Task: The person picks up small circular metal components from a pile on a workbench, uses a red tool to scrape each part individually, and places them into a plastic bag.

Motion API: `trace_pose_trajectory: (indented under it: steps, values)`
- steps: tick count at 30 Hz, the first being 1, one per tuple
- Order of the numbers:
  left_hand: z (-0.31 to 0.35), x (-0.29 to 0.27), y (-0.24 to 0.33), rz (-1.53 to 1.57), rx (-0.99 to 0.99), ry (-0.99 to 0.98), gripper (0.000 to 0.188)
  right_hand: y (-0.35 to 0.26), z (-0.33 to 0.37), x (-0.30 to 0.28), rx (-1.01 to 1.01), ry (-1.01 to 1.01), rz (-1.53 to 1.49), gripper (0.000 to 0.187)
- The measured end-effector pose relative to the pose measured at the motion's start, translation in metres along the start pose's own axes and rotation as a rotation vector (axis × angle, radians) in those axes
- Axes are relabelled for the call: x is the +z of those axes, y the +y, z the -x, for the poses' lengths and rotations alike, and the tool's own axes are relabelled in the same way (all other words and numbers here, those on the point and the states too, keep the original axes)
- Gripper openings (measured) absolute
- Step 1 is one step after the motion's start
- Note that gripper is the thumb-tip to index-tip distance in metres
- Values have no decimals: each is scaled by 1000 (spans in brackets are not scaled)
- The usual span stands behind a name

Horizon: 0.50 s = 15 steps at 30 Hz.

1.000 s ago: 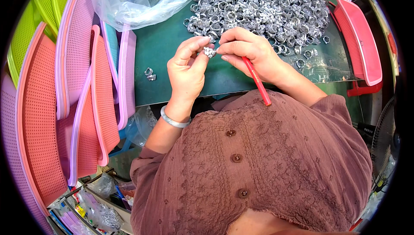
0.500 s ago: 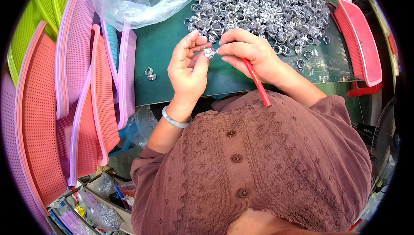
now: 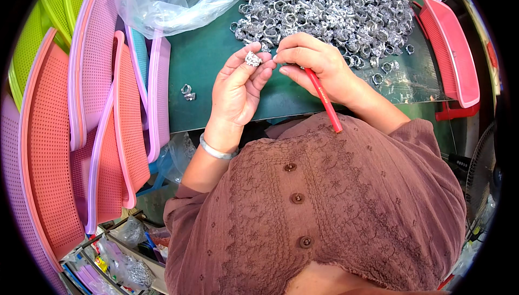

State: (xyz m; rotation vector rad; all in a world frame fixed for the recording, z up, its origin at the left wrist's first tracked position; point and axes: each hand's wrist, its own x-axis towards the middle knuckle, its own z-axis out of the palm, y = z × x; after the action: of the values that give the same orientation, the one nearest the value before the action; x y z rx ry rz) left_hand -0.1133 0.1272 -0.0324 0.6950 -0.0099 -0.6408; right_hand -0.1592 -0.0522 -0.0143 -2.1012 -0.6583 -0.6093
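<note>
Between the fingers and thumb of my left hand [image 3: 238, 89] is a silver ring [image 3: 253, 59], its cluster of stones facing up. My right hand [image 3: 316, 62] is closed around a red pencil [image 3: 324, 100], whose free end slants down toward my shirt. The pencil's other end is hidden by my fingers, and the fingertips of both hands almost meet beside the ring. Just past my hands lies a big pile of silver rings [image 3: 324, 11] on the green tabletop [image 3: 200, 62]. A few loose rings [image 3: 188, 92] lie apart from it, to the left of my left hand.
Stacked perforated baskets in purple [image 3: 97, 51], orange [image 3: 51, 149] and green [image 3: 35, 51] crowd the left side. A clear plastic bag [image 3: 178, 8] lies at the far left of the table. A pink basket [image 3: 451, 51] stands at the right edge, above a fan [image 3: 480, 170].
My left hand has turned, palm more toward me, and the ring has shifted slightly left and up. My right hand keeps the pencil in nearly the same place.
</note>
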Motion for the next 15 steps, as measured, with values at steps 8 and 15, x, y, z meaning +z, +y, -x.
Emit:
trace_pose_trajectory:
  steps: [8, 15]
  values:
    - [0, 3, -1, -39, 13, 82, 21, 2, 1, 2, 17, 18, -11, 21]
    - [0, 3, -1, -44, 1, 108, 22, 1, 1, 2, 39, 29, -11, 28]
